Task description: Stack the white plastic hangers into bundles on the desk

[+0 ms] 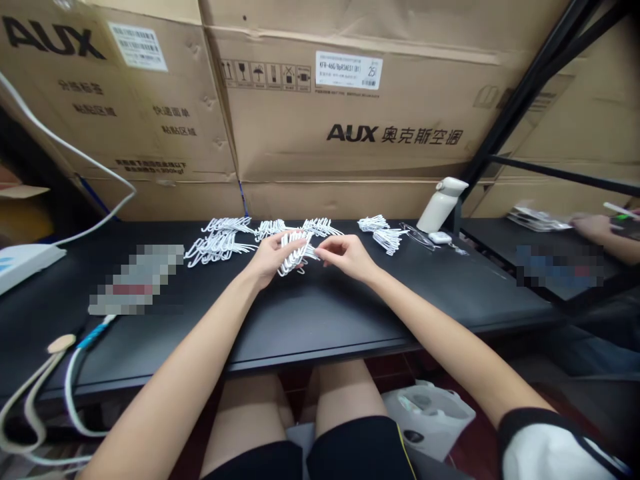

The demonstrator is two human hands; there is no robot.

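Observation:
A bunch of thin white hooks is in my left hand, its fingers closed round the bunch just above the black table. My right hand meets it from the right, thumb and forefinger pinched at the slim ends of the hooks. Behind and to the left lie more white hooks in loose rows. Two further rows, a middle one and one right of it, lie just beyond my hands. To the right rest two tighter bundles, one behind the other.
A white bottle, glasses and a small white case stand at the back right. A blurred-out flat object with a cable lies left. Cardboard walls the back. At far right, another person's hand shows past the black frame.

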